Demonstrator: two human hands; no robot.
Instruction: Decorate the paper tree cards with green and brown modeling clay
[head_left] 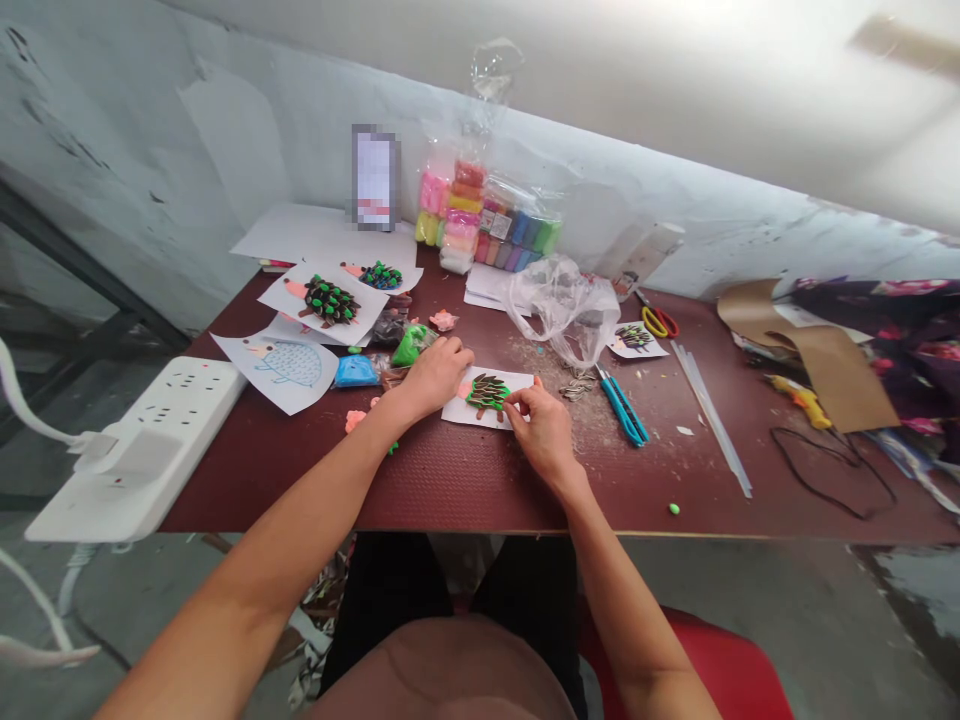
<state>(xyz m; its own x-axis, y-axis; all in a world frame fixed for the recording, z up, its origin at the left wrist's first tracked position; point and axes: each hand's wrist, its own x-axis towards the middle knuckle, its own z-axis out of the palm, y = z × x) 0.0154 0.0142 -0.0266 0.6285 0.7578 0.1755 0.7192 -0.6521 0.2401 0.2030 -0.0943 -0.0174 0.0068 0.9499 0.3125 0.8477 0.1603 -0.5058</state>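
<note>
A white card lies on the dark red table, bearing a hedgehog figure with a pink face, dark spines and green bits. My right hand is at the figure's right side, thumb and forefinger pinched together; what is between them is too small to name. At the card's upper left rests my left hand, its fingers bent and close together, with the fingertips partly hidden. A green clay packet lies just beyond my left hand. Blue clay is farther left.
Finished hedgehog cards and a drawing lie at the left, near a power strip. Bagged clay and a phone stand behind. Teal-handled scissors, glue sticks and a yellow glue gun are at the right.
</note>
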